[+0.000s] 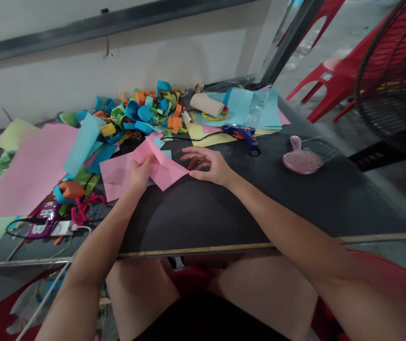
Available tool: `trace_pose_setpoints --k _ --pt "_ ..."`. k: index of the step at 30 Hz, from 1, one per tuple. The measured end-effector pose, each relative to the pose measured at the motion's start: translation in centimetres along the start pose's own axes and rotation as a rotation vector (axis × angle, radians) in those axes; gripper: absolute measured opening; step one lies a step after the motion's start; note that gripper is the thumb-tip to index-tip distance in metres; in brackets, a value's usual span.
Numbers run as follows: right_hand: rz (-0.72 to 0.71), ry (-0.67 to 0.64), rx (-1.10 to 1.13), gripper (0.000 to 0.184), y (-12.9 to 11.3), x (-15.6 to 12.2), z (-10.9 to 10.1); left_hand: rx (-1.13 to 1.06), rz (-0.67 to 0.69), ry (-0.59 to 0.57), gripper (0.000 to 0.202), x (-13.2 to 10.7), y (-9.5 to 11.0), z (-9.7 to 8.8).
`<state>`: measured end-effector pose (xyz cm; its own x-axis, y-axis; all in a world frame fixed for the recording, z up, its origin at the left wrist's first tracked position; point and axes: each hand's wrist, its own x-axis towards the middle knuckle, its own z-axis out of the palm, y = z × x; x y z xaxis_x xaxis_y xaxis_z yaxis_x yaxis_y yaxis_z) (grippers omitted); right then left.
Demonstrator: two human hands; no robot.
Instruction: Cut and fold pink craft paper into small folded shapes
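My left hand is closed on a sheet of pink paper, with the thumb on top. The paper is creased, and part of it stands up in a fold above the hand. Another stretch of pink paper spreads out to the left of my fingers; whether it is the same sheet I cannot tell. At the paper's right-hand corner is my right hand, fingers curved and apart from the thumb. Its thumb tip is at the corner, apparently touching it, with no visible pinch.
Behind my hands lies a heap of coloured paper pieces. A blue glue gun, a cardboard tube and blue sheets are at back right. Further right are a pink hairbrush and a fan. A purple device sits left.
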<state>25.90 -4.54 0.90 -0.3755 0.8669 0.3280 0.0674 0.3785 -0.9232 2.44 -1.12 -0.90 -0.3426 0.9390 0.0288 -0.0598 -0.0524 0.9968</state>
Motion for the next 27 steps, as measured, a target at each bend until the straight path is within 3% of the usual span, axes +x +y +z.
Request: trace_pose_setpoints --k 5,9,12,17,21,23,27 --pt "0.021 0.183 -0.145 0.026 0.8 0.1 1.1 -0.077 0.001 -0.044 0.023 -0.6 0.9 0.4" --pt "0.029 0.368 -0.163 0.021 1.9 0.4 1.2 -0.170 -0.074 -0.084 0.031 -0.7 1.6 0.6" --pt "0.112 0.445 -0.066 0.015 2.4 0.9 0.9 -0.215 -0.144 -0.143 0.034 -0.6 1.8 0.4" --pt "0.215 0.426 0.108 0.010 2.8 1.3 0.9 -0.241 -0.171 -0.187 0.041 -0.6 1.6 0.2" --pt "0.183 0.431 -0.029 0.004 2.9 1.1 1.2 -0.232 -0.210 -0.219 0.041 -0.6 1.6 0.2" --pt "0.184 0.422 -0.033 0.011 2.8 1.1 1.3 -0.237 -0.226 -0.231 0.040 -0.6 1.6 0.2" --pt "0.251 0.334 0.247 0.033 2.4 1.4 1.4 -0.240 -0.239 -0.192 0.041 -0.4 1.4 0.2"
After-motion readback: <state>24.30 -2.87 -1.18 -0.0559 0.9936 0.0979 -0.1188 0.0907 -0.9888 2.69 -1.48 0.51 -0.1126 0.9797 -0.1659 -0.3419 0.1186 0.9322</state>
